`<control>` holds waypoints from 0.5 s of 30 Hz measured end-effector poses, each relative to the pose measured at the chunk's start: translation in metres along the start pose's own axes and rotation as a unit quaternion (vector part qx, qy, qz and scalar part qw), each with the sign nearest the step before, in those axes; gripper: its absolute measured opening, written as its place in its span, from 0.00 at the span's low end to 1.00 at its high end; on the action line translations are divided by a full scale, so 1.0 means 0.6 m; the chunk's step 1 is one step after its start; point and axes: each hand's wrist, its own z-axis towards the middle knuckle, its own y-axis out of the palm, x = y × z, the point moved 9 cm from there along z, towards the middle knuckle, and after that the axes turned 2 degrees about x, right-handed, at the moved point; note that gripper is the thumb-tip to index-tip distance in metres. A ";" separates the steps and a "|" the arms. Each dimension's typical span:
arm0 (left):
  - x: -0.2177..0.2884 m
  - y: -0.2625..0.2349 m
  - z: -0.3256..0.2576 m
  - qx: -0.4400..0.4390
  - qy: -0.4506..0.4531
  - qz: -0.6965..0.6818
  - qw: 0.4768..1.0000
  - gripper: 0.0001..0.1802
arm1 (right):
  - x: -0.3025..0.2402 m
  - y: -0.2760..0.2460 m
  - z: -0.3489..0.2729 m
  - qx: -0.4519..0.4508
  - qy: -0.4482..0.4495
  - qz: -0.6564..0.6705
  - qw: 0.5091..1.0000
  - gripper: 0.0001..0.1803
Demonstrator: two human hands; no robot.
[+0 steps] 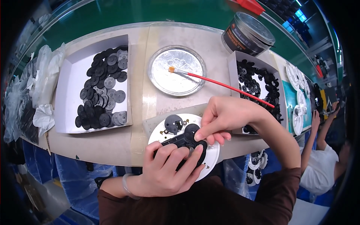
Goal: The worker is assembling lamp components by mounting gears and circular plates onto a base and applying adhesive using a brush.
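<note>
A round white disc (212, 160) carrying black gear parts is tilted at the table's near edge. My left hand (168, 174) wraps over its lower left side, fingers closed across a black housing (176, 141) on it. From the right, my right hand (230, 118) is closed in a pinch, thumb tip at the rim of a black gear (190, 131) on the disc. Another round black part (173, 123) with a square cut-out sits at the disc's far side. My left fingers hide part of the mechanism.
A white box (67, 93) of black and grey gears lies left; another box (234, 67) of small black parts lies right. Between them, a red-handled brush (232, 88) rests across a round metal lid (159, 84). Behind stands a grease tin (247, 33). A co-worker (318, 168) works far right.
</note>
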 end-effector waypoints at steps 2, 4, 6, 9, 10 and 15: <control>0.001 0.001 0.002 0.000 0.003 -0.008 1.000 0.19 | -0.003 -0.001 -0.003 0.009 0.001 -0.001 1.000 0.15; 0.004 0.000 0.003 0.001 0.009 -0.017 1.000 0.22 | -0.005 0.000 -0.010 0.022 0.002 -0.002 1.000 0.16; 0.000 -0.003 -0.002 0.011 -0.006 -0.003 1.000 0.21 | -0.017 -0.010 -0.019 0.086 -0.022 -0.063 0.994 0.17; 0.000 -0.007 -0.006 0.026 -0.010 0.014 1.000 0.21 | -0.035 -0.033 -0.062 0.197 -0.045 -0.027 0.979 0.17; 0.001 -0.009 -0.006 0.026 -0.010 0.015 0.999 0.21 | -0.026 -0.030 -0.067 0.197 -0.045 -0.028 0.979 0.17; 0.011 0.015 0.001 -0.071 0.031 0.040 0.996 0.16 | 0.005 -0.027 -0.102 0.250 -0.163 0.170 0.939 0.18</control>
